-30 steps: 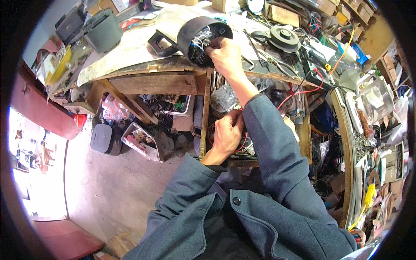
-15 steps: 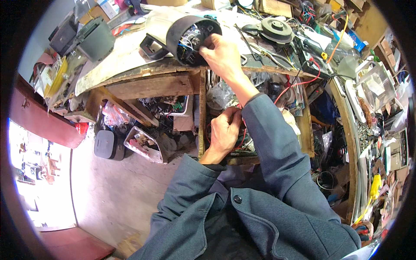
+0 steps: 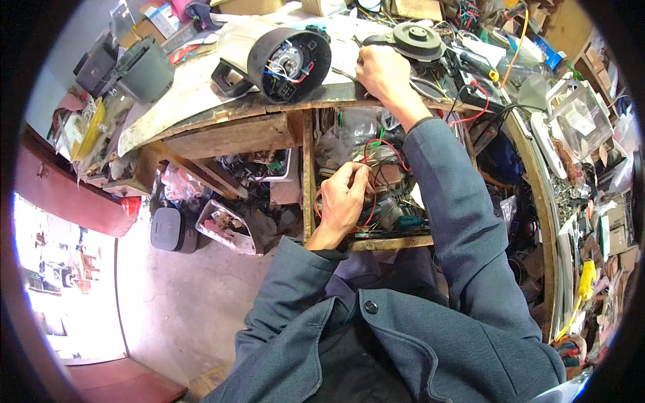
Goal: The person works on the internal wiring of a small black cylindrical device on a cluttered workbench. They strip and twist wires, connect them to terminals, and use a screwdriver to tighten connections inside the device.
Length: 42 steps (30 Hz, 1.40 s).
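A pale jug-shaped appliance (image 3: pixel 232 41) with a black handle lies on its side on the workbench. Its open black base (image 3: pixel 259 62) faces me, showing a metal part and red, blue and white wires. To the right of that base, my right hand (image 3: pixel 384 72) is closed at the bench edge; what it grips is hidden. The handle of a dark round lid (image 3: pixel 418 41) lies just beyond it. Over the open drawer, my left hand (image 3: pixel 344 196) is closed with thumb and fingers pinched. A thin red wire (image 3: pixel 388 142) loops beside its fingertips, but I cannot make out what they hold.
The drawer (image 3: pixel 393 243) below holds plastic bags, tools and loose parts. A dark container (image 3: pixel 146 70) stands at the bench's left. Clear plastic boxes (image 3: pixel 583 121) and clutter fill the right side. A black bin-like box (image 3: pixel 168 230) and an open carton (image 3: pixel 227 227) sit on the floor.
My right hand has left the appliance's open base and moved right along the bench edge. My left hand has shifted slightly left. More of the drawer and the wires inside the base now show.
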### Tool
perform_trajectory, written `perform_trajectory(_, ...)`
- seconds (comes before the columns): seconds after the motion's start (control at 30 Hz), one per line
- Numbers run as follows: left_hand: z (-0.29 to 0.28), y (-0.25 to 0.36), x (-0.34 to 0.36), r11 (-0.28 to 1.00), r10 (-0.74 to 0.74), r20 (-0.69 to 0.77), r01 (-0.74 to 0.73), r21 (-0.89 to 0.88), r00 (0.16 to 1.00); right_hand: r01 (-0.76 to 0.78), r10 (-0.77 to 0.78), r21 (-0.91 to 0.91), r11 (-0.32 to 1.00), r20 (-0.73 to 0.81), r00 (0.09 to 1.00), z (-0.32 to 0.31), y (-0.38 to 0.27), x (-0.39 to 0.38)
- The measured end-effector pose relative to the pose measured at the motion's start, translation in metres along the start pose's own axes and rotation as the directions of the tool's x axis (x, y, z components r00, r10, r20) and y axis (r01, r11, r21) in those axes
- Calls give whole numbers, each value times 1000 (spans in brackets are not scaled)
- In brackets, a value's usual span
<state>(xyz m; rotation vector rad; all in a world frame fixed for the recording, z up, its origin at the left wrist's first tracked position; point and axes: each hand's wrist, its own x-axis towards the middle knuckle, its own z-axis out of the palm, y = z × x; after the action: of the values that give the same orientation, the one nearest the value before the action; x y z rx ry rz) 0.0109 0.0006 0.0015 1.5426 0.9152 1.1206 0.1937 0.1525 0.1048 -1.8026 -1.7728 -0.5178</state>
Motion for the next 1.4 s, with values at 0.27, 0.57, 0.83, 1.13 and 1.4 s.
perform_trajectory(0.27,1,-4,0,999,-2,-30,3,48,1000,-30,22,109,994,78,997,-17,-12,-11)
perform_trajectory(0.57,0,1,-1,997,13,-49,-9,77,999,107,-108,16,994,20,994,-8,-29,-23)
perform_trajectory(0.83,0,3,0,995,-16,-28,18,96,999,12,-13,-3,1000,-123,992,0,-17,-26)
perform_trajectory(1.13,4,-6,1,986,92,-73,-81,149,993,-90,179,688,720,-59,982,-26,-44,-48)
perform_trajectory(1.4,3,2,0,990,-25,-53,32,136,998,-45,147,761,647,-66,987,-20,-88,-63)
